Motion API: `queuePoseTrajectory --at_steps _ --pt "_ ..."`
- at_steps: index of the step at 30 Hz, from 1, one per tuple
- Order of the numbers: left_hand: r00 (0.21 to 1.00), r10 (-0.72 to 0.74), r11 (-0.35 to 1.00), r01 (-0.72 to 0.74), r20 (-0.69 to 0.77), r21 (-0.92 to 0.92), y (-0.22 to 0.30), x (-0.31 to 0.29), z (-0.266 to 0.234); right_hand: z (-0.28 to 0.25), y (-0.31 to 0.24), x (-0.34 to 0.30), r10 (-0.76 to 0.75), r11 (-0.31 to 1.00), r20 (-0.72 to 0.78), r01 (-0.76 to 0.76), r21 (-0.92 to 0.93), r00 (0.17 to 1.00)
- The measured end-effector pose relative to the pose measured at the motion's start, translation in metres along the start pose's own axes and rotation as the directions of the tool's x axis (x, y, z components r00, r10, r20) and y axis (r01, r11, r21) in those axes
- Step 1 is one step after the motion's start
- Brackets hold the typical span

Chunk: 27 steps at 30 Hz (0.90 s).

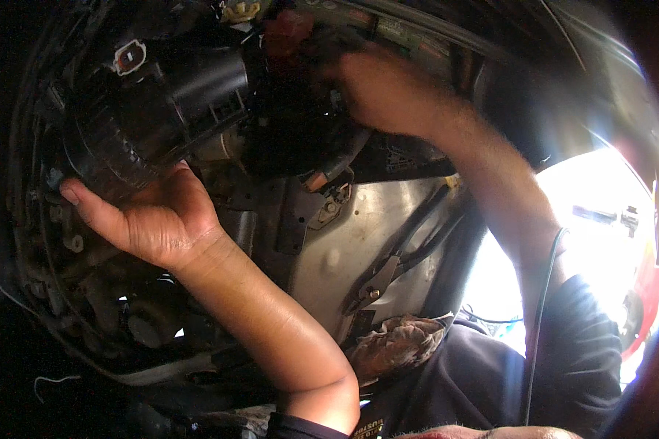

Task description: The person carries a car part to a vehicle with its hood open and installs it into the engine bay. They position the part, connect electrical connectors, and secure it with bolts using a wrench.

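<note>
- Plainly, the black plastic cylindrical housing (pixel 209 77) sat at the upper left of the engine bay, smooth and glossy along its barrel, ribbed near one end, with a pale-rimmed oval connector (pixel 130 57) on its upper side.
- Beneath it, the left hand (pixel 157 223) was turned palm up, thumb stretched out to the side; its fingers were hidden behind the plastic, so I could not tell whether that grip had closed on it.
- Toward the top centre, the right hand (pixel 381 88) was blurred, its fingertips lost in shadow near a soft-edged red object (pixel 289 33); the state of its grip could not be told.
- Below the hands, a dull, dented sheet-metal panel (pixel 329 271) carried pliers (pixel 388 272) with a worn steel head and long dark handles.
- Just beside these lay a crumpled, wrinkled brown wad (pixel 399 344), cloth or paper, hard to say which.
- Glare washed out the right side, behind a thin cable (pixel 540 307); darkness swallowed the left rim.
</note>
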<state>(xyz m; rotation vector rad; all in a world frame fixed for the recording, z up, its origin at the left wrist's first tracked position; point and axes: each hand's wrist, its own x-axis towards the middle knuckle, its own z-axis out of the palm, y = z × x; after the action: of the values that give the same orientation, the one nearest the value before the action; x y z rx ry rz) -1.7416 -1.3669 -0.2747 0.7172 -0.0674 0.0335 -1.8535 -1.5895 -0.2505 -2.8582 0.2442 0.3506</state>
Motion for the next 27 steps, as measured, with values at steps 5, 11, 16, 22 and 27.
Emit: queuePoseTrajectory --at_steps 5,11,16,22,27 --pt "0.999 0.026 1.0 -0.026 0.022 -0.016 0.001 -0.002 0.002 -0.009 -0.009 0.014 0.002 0.965 0.068 0.016 -0.26 0.998" --pt "0.999 -0.004 0.999 0.003 -0.034 -0.035 0.002 -0.002 0.002 0.015 -0.032 0.027 0.04 0.865 0.319 0.127 -0.485 0.947" --pt "0.999 -0.031 0.999 0.031 0.007 -0.04 0.0 -0.001 0.001 0.029 -0.034 0.038 -0.007 0.838 0.458 0.255 -0.483 0.889" --pt "1.0 -0.031 0.999 0.031 -0.001 -0.01 0.002 -0.001 0.0 0.049 -0.018 0.068 -0.144 0.916 0.733 0.37 -0.156 0.665" --pt "0.999 -0.035 0.999 0.035 0.002 -0.025 0.004 -0.002 -0.001 0.075 0.0 0.092 -0.13 0.829 0.847 0.525 -0.192 0.515"
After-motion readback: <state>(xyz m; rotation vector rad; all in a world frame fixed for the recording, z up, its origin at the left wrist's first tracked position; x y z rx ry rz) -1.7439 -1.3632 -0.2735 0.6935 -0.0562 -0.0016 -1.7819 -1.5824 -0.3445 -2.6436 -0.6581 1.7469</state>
